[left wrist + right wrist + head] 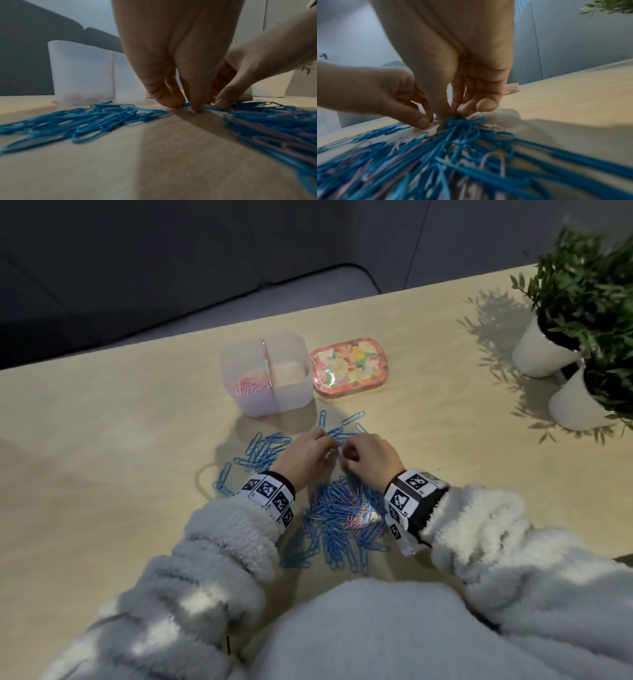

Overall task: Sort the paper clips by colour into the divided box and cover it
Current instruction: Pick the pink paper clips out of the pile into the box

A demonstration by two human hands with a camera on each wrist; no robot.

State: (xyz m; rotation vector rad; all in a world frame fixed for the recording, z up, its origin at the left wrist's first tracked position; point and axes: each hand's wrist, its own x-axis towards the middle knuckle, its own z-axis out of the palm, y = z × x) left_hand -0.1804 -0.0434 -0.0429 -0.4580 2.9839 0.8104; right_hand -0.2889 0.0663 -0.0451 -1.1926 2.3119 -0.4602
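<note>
A translucent divided box point(291, 398) stands at the table's far middle, with pink clips point(251, 385) in its left compartment. Its floral lid point(351, 368) lies to the right of it. A mixed pile of blue and pink clips point(342, 508) lies between my wrists, and a blue-only pile point(263, 451) sits to the left. My left hand point(330, 445) point(187, 106) has its fingertips down on the table and pinches a pale pink clip point(192, 110). My right hand point(344, 457) point(452, 116) pinches blue clips point(462, 124) at the pile's far edge. The two hands almost touch.
Two white pots with green plants point(561, 337) stand at the table's right end. A few loose blue clips point(352, 419) lie just beyond my hands, in front of the box. The table's far edge point(191, 340) runs behind the box, with a dark sofa beyond.
</note>
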